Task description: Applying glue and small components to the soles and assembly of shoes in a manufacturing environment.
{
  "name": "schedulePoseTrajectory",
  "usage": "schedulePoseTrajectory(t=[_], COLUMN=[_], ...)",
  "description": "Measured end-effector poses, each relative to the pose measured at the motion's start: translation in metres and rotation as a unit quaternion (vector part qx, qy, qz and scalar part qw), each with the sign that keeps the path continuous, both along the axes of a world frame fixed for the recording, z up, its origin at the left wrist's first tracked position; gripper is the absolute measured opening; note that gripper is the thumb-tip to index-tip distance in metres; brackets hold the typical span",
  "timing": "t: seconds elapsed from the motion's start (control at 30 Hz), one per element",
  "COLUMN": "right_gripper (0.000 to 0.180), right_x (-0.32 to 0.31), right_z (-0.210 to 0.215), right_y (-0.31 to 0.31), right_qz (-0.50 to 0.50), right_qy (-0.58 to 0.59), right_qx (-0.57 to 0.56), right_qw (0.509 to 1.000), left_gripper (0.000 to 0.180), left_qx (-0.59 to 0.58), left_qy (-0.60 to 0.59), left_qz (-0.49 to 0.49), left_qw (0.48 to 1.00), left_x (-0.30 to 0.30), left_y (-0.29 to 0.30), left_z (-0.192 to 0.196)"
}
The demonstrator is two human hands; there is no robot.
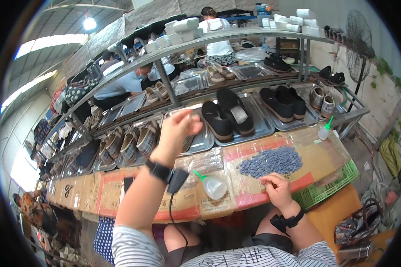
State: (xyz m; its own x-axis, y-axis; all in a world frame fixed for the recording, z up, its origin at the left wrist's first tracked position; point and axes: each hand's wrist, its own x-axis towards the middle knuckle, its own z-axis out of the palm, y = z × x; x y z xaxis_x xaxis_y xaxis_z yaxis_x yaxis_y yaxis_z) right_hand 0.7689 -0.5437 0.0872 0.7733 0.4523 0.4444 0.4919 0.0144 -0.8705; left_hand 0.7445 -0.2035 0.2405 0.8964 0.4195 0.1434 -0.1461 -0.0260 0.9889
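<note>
Left hand [176, 129] up in the air, raised over the near edge of a metal tray [199, 141], fingers loosely bent and a bit blurred, holding nothing that can be seen. Black shoes [227, 116] on the next tray, just right of and a little farther than that hand, not touching it. Striped shoes [130, 143] on a tray to its left. Right hand [277, 189] low on the cardboard table [120, 196], near the front edge, fingertips pressed together as if pinching something tiny; too small to tell what. Pile of little blue-grey bits [271, 161] just beyond that hand, close to the fingertips. Glue bottle [212, 185] with a green tip lying on its side between the two arms, left of the right hand, apart from it. Another small bottle [324, 131] standing far right near the table's end. Some bare cardboard around the pile and in front of the trays. Green crate [329, 187] under the right end of the table. Left arm stretched up and forward, a black band on the wrist; right wrist bent down, also with a black band. Other people behind the shelf, far side.
</note>
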Motion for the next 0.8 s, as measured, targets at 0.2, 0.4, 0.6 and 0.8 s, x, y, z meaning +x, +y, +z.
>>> schedulePoseTrajectory(t=[0.2,0.4,0.6,0.8], right_gripper=[0.017,0.042,0.044,0.045], right_x=[0.103,0.247,0.314,0.295], right_z=[0.068,0.08,0.064,0.085], right_y=[-0.008,0.015,0.009,0.025], right_qz=[-0.062,-0.179,-0.176,-0.214], right_qy=[-0.201,-0.239,-0.164,-0.217], right_qx=[-0.176,-0.459,-0.559,-0.248], right_qw=[0.962,0.837,0.794,0.92], left_gripper=[0.021,0.02,0.025,0.028], left_qx=[0.171,0.386,0.269,0.3], left_qy=[0.133,0.075,0.074,0.049], left_qz=[0.08,0.254,0.281,0.272], left_qw=[0.973,0.884,0.918,0.913], left_x=[-0.127,-0.217,-0.213,-0.212], left_y=[-0.018,-0.013,-0.015,-0.015], left_z=[-0.074,-0.157,-0.163,-0.17])
